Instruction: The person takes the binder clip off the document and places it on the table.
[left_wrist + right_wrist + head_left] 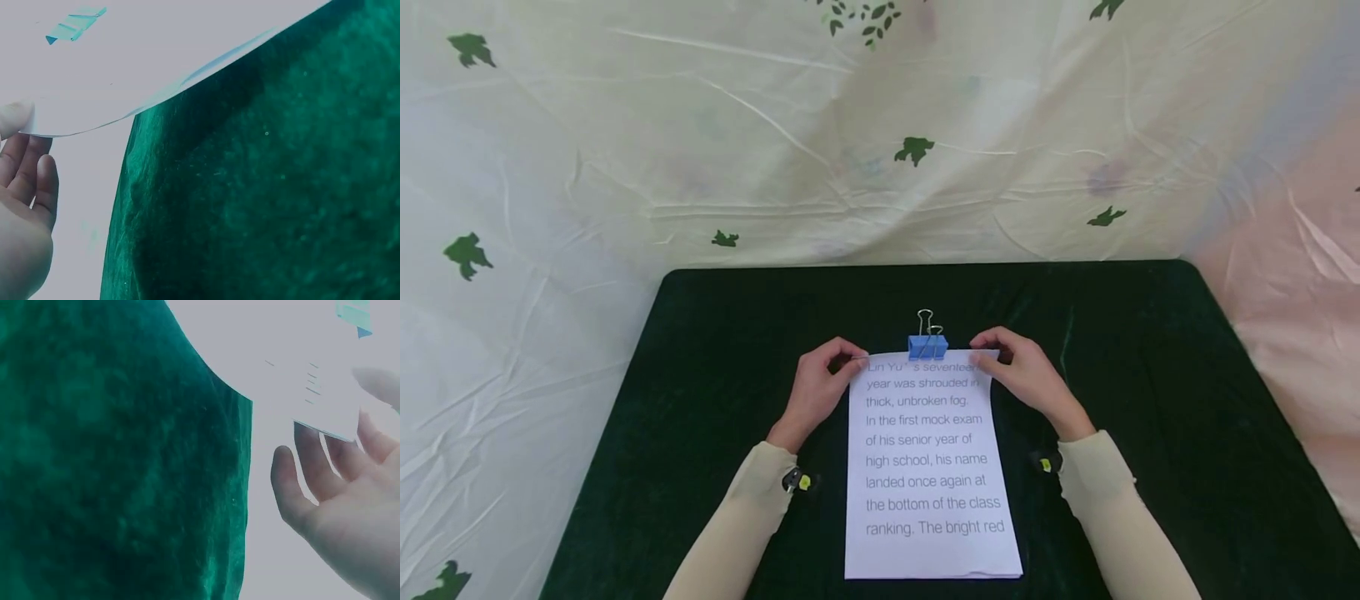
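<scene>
The sheaf of paper (928, 467) lies at the frame's lower centre, long axis running top to bottom, the blue binder clip (928, 345) on its upper edge. The left hand (817, 390) pinches the upper-left corner, the right hand (1026, 372) the upper-right, equally near.

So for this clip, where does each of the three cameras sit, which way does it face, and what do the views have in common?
Head: worn on the head, facing forward and down at the paper stack and blue binder clip on the dark green table; both the left hand and right hand and their sleeves show.
Left wrist: on the left wrist, looking along the table at the paper's corner; thumb and fingers show.
Right wrist: mirrored; fingers show.
Shared: paper, clip and table appear in all three.
</scene>
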Tool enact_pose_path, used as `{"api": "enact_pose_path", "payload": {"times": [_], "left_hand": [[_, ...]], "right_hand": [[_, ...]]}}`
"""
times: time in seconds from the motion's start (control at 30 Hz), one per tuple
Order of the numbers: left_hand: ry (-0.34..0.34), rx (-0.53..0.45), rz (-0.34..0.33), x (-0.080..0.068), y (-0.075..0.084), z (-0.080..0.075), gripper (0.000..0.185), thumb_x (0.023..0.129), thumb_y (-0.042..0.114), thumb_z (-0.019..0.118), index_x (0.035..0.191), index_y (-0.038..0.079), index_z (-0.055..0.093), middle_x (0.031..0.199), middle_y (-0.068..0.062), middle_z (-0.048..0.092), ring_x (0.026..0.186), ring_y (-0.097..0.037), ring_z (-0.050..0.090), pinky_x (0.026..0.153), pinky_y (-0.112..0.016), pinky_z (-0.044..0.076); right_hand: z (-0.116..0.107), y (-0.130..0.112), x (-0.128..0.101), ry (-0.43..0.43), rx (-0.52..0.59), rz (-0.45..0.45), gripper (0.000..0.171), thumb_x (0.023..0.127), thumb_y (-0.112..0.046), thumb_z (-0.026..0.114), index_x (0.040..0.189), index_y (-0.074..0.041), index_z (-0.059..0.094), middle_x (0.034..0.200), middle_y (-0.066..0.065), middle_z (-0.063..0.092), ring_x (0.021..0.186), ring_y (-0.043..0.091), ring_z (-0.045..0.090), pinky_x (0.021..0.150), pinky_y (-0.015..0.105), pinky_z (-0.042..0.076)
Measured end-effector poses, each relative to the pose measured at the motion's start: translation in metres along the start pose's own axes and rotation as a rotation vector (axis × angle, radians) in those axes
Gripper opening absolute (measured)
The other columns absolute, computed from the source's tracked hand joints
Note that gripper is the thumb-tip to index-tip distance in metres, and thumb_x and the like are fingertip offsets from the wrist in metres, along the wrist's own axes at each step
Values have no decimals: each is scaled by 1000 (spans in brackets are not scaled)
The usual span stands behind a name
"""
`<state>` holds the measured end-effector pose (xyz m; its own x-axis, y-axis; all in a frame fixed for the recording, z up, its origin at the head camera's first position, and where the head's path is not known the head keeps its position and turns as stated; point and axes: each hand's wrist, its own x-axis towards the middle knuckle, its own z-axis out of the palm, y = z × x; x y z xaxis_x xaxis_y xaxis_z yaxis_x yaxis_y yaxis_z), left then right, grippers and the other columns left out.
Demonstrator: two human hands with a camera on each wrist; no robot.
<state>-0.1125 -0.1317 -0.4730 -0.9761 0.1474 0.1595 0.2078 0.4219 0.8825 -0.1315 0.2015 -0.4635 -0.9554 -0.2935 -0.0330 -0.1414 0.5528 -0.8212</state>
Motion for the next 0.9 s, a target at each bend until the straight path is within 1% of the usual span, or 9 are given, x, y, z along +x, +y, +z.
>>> {"api": "enact_pose_path", "payload": {"times": [0.1, 0.17, 0.23, 0.37, 0.5, 0.67, 0.77, 0.9], "left_hand": [[0, -7, 9, -1, -1, 0, 5, 100, 12, 71, 104, 13, 72, 101, 0, 71, 88, -18, 60, 79, -36, 49], [1, -14, 12, -1, -1, -1, 5, 99, 12, 71, 104, 13, 72, 101, 0, 71, 88, -18, 60, 79, -36, 49], [6, -21, 15, -2, -2, -1, 4, 100, 12, 71, 103, 13, 72, 101, 0, 71, 88, -18, 60, 79, -35, 49], [13, -36, 24, -2, -2, -2, 4, 100, 12, 71, 103, 13, 72, 101, 0, 72, 89, -17, 60, 80, -34, 49], [11, -49, 35, -3, -2, -1, 4, 100, 11, 70, 102, 12, 73, 102, 0, 72, 89, -17, 60, 81, -37, 50], [9, -66, 46, -4, -1, -1, 5, 99, 10, 71, 103, 12, 73, 102, -1, 73, 91, -17, 61, 82, -40, 50], [8, -74, 51, -4, -2, -1, 5, 99, 11, 72, 103, 11, 73, 102, -2, 73, 91, -18, 61, 83, -42, 50], [7, -77, 55, -4, -4, 0, 5, 99, 12, 71, 103, 11, 73, 103, -2, 73, 91, -17, 61, 83, -42, 50]], "right_hand": [[-4, -1, 2, -53, 51, -38, 40, 103, -24, 66, 138, -8, 59, 137, 13, 63, 113, 30, 63, 97, 47, 51], [-6, -4, 4, -88, 97, -64, 48, 103, -24, 66, 146, -7, 53, 147, 14, 57, 125, 35, 59, 105, 54, 47], [-8, -8, 8, -118, 131, -86, 54, 103, -25, 65, 151, -7, 48, 153, 14, 52, 134, 39, 53, 110, 59, 41], [-9, -16, 19, -165, 145, -123, 59, 104, -28, 65, 156, -9, 44, 158, 12, 46, 142, 37, 46, 115, 58, 34], [-8, -25, 30, -209, 131, -138, 61, 103, -30, 66, 157, -11, 43, 160, 10, 44, 146, 34, 43, 117, 56, 33], [-5, -35, 40, -248, 121, -111, 65, 102, -36, 67, 157, -14, 43, 160, 8, 44, 144, 37, 44, 116, 57, 34], [-3, -40, 44, -260, 119, -93, 65, 101, -38, 67, 157, -14, 44, 158, 9, 47, 141, 38, 47, 115, 58, 36], [-2, -45, 46, -266, 106, -82, 62, 101, -38, 68, 154, -14, 48, 150, 8, 56, 134, 33, 55, 111, 57, 40]]}}
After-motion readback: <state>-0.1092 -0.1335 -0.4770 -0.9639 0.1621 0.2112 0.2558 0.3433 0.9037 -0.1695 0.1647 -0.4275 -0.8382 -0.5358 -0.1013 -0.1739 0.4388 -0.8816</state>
